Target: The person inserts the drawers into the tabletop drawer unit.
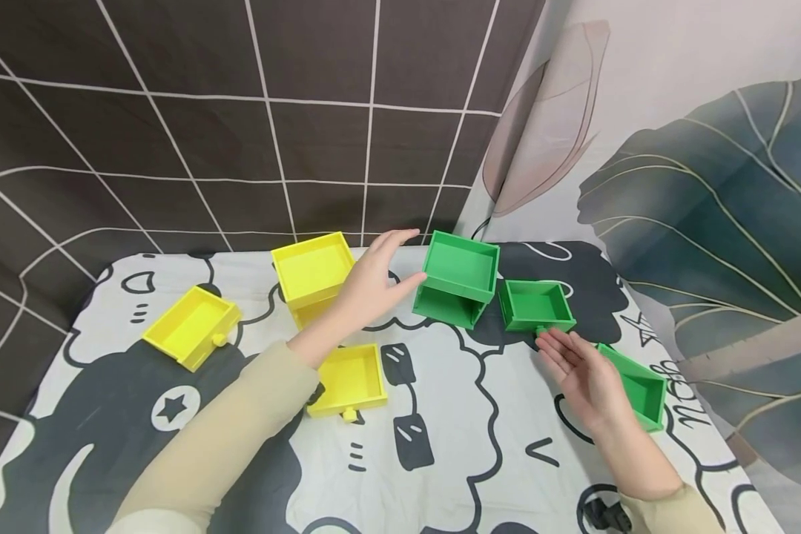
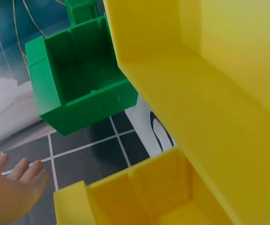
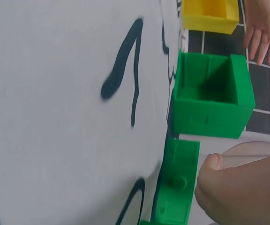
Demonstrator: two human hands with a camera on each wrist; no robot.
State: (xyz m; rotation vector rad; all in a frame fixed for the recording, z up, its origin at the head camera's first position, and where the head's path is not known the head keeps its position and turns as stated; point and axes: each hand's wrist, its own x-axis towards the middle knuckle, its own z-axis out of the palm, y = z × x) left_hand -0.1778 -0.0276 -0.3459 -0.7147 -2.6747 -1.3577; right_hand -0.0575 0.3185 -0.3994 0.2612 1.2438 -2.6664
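Left hand (image 1: pixel 367 285), fingers straight, steadies the green case (image 1: pixel 457 278); right hand (image 1: pixel 584 374), open and seemingly empty, should pinch the green drawer (image 1: pixel 536 305) squarely by its knob

head: high, looking down at table (image 1: pixel 440 445) | wrists: close, low | shared: green housing (image 1: pixel 457 278)

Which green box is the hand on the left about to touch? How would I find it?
Look at the table's far edge, by the dark tiled wall. The left hand reaches for the green case. It is the tallest green box, tilted, with no knob.
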